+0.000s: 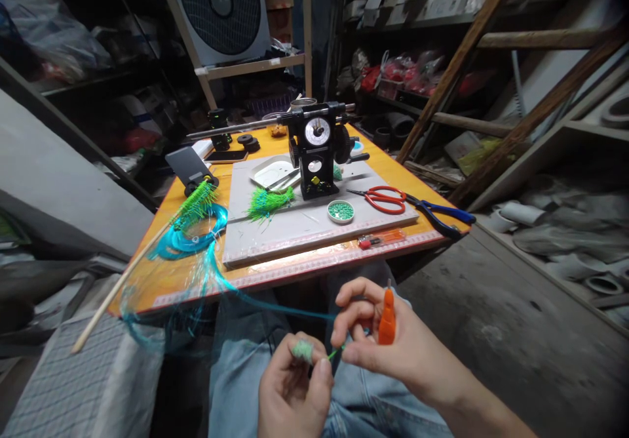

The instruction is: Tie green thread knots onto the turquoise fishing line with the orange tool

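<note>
My left hand (pixel 295 392) is closed low over my lap, thumb and fingertips pinching one end of a short bright green strand (pixel 335 353). Around its index finger is a pale green, rough-textured wrap (pixel 302 351). Facing it, my right hand (pixel 378 333) has thumb and fingertips closed at the strand's other end. An orange-handled tool with a small metal tip (pixel 388 317), perhaps thread snips, is tucked in that same hand. Blue filament (pixel 275 305) runs from a coil (pixel 196 238) on the table to behind my right fingers.
On the grey board (pixel 255 244) stand a black hand-crank winder (pixel 317 149), a dish of green beads (pixel 341 212) and a bright green bundle (pixel 270 202). Red-handled scissors (pixel 386 199) and blue pliers (pixel 442 215) lie rightward. A wooden stick (pixel 120 287) overhangs the left edge.
</note>
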Available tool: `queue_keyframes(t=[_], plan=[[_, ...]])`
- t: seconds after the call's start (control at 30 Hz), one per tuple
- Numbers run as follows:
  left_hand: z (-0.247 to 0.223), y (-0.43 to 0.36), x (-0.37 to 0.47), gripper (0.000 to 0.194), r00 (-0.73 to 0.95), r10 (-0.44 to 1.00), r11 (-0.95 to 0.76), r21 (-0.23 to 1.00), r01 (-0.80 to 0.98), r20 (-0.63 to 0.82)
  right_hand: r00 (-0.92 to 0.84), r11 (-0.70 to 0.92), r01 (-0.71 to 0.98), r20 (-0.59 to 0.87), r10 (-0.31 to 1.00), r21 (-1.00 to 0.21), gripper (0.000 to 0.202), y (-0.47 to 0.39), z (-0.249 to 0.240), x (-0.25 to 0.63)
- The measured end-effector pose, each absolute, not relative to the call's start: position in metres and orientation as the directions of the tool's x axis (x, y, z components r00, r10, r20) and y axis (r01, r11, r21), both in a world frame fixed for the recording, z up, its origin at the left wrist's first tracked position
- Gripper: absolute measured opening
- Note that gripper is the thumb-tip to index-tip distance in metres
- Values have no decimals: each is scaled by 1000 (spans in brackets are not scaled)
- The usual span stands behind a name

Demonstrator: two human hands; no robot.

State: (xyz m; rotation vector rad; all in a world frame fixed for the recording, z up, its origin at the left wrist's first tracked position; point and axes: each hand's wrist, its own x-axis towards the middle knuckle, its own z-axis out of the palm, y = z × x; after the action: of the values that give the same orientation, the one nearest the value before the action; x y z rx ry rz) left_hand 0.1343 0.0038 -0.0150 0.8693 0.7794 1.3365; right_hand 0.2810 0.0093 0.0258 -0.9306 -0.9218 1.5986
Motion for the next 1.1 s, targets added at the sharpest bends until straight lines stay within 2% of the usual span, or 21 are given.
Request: queue_keyframes(t=[0.47,0.63,0.77,0.9,1.03,1.1], plan=[[-12,3,135,25,72,997,32,879,-476,3,-158,-180,-354,-131,979,-918,41,8,27,278],[-6,2,134,22,88,985,174,860,-479,-151,-168,-179,-315,-131,977,-932,39,8,26,278],[-5,3,133,21,113,974,226,855,-467,-196,-138,-70,-208,-42,990,-976,29,8,25,282],[-2,3,135,21,84,975,222,856,-467,-206,-157,-2,-152,22,987,-988,6,6,25,282],[0,1,138,20,20,975,205,870,-448,-220,-90,81,-82,89,992,-993,9,4,28,279],[-1,1,138,12,-2,992,120,922,-369,-129,-92,59,-173,76,993,-983,10,3,28,280]])
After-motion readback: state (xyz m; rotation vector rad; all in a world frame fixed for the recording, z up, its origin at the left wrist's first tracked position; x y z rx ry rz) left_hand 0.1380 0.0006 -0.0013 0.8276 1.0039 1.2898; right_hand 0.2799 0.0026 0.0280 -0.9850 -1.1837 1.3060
